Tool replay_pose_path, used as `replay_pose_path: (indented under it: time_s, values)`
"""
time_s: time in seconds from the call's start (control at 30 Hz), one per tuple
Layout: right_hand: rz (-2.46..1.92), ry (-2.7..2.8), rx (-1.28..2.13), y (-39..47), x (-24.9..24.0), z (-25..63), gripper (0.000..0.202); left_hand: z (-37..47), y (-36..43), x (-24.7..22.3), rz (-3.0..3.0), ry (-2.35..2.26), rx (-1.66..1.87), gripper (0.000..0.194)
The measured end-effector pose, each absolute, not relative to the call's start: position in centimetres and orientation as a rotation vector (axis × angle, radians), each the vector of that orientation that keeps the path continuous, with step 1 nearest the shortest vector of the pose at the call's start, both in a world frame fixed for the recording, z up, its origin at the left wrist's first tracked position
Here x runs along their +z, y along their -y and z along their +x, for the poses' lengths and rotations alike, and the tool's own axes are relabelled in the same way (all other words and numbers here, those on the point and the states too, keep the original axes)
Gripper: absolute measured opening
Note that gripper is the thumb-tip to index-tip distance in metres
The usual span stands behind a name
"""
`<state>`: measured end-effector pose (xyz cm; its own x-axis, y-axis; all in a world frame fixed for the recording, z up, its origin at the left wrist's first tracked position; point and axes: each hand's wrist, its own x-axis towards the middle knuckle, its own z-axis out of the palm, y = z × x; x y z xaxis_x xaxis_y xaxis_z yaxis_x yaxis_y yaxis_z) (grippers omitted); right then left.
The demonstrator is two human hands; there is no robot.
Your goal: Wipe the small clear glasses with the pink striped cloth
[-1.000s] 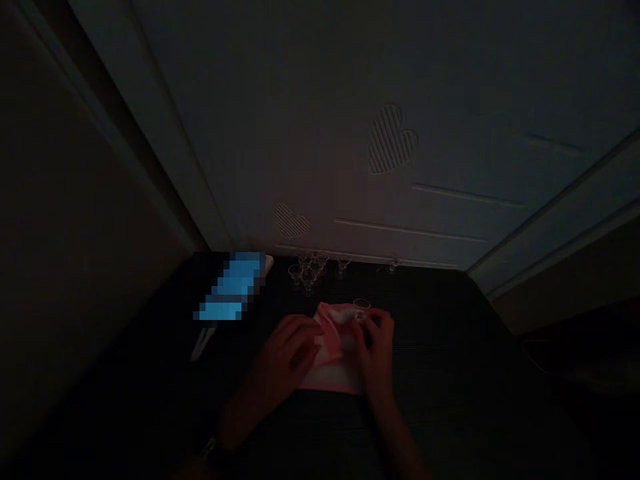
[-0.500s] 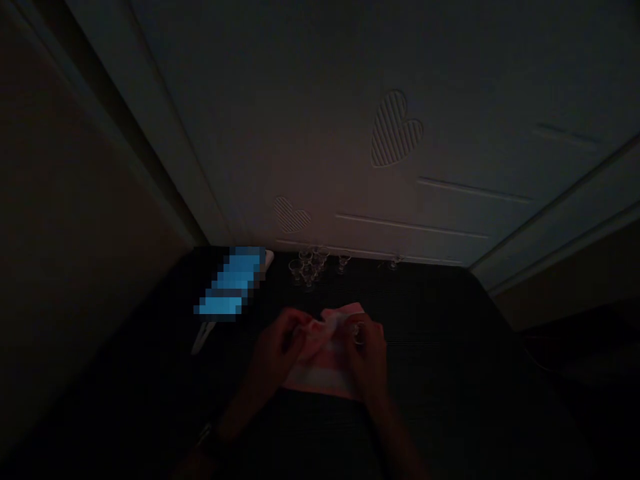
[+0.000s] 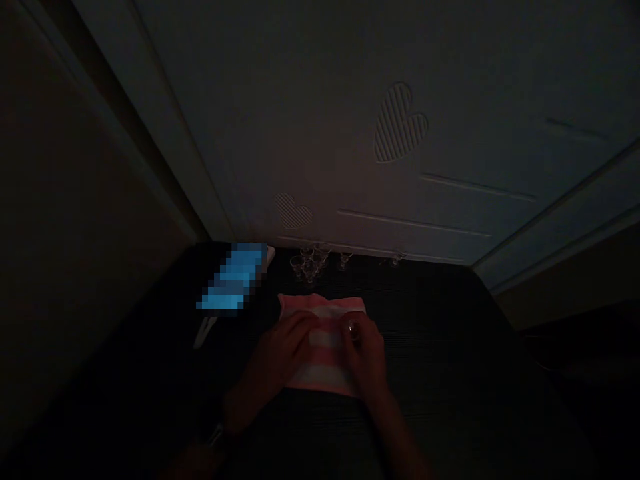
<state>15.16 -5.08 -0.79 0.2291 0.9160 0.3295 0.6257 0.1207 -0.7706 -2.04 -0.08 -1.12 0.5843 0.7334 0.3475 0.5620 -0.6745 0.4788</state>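
A pink-and-white striped cloth lies spread on the dark table. My left hand rests over its left side with the fingers stretched out and holding nothing. At the cloth's right side, my right hand is closed around a small clear glass, whose shape is partly covered by the fingers. Dim light hides the finer details of both hands.
Several small stemmed glasses stand clustered at the table's back. Two others, a nearer glass and a farther one, stand to their right by the white panel. A lit, blurred screen leans at the left.
The cloth's far left part, bunched up at my left hand before, now lies flat. My left hand has let go and flattened out. My right hand still holds the small glass.
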Motion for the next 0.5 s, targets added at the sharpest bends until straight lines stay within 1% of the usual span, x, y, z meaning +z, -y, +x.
replay_pose_path:
  time_s: [0.1,0.27,0.5]
  values:
    - [-1.536,1.502,0.366,5.18,-0.79,14.93,0.015,-1.73,0.38,-1.27,2.508,-0.989,0.683,0.031]
    - [-1.548,1.653,0.420,5.03,-0.66,14.76,0.017,-1.56,0.27,-0.69,2.477,-1.038,0.671,0.027]
    - [-1.604,1.701,0.429,4.54,-0.89,14.79,0.015,-2.22,-0.39,-0.69,2.461,-1.106,0.739,0.024]
